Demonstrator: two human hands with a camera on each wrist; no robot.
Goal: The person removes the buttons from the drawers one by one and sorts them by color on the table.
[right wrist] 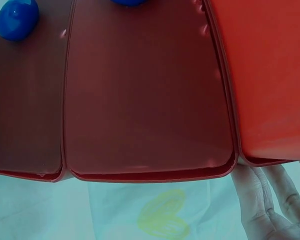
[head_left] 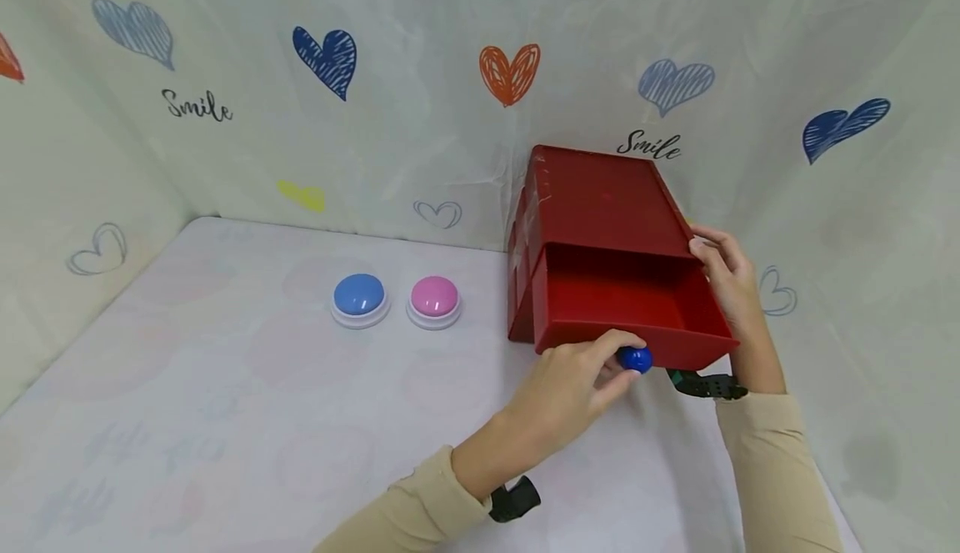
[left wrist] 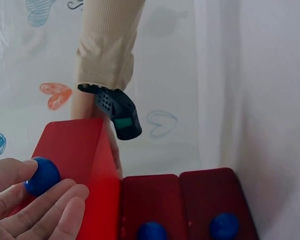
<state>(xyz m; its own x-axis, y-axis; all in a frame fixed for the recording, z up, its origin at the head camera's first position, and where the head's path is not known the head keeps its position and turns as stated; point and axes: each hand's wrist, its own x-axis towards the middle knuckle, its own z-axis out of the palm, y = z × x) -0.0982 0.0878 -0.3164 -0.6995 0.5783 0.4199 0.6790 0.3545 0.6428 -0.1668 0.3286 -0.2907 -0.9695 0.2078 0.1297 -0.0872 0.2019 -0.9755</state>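
A red drawer cabinet [head_left: 600, 194] stands toward the right of the table, its top drawer [head_left: 622, 286] pulled out with nothing visible inside. My left hand [head_left: 562, 382] pinches the round blue knob [head_left: 637, 359] on that drawer's front between thumb and fingers; the left wrist view shows the same knob [left wrist: 44, 177] in the fingertips. Against the cabinet's right side rests my right hand [head_left: 731, 282], fingers extended along it. In the right wrist view, those fingers [right wrist: 255, 200] touch the cabinet edge beside the opened drawer [right wrist: 275, 75].
Two lower drawers, a middle one [right wrist: 150, 100] and a bottom one [right wrist: 27, 110], are closed, each with a blue knob. Left of the cabinet sit a blue push button [head_left: 359, 294] and a pink push button [head_left: 434, 297]. A heart-printed curtain [head_left: 420, 119] hangs behind.
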